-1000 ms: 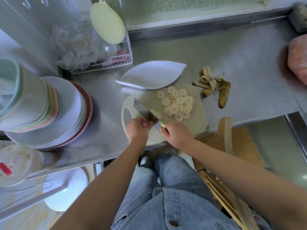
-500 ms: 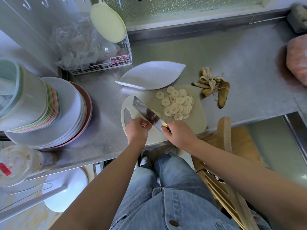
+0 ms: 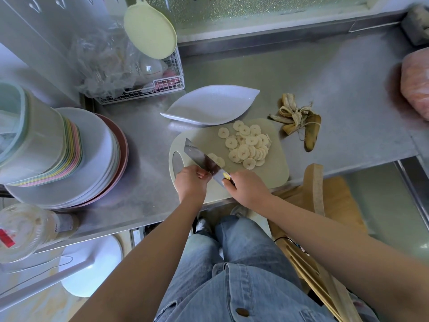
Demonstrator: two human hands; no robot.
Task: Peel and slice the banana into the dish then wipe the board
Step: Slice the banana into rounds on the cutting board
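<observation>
curling round the handle, the fingers of the right hand (image 3: 246, 188) grip the knife (image 3: 200, 156), whose blade slants across the near left part of the cutting board (image 3: 269, 175). the left hand (image 3: 190, 183) sits just beside the blade with fingers bent under, and whether they pinch anything cannot be told. banana slices (image 3: 246, 146) lie heaped on the board's far half, a couple against the blade, with the white dish (image 3: 209, 105) just beyond and the peel (image 3: 299, 119) on the steel counter (image 3: 348, 77) to the right.
</observation>
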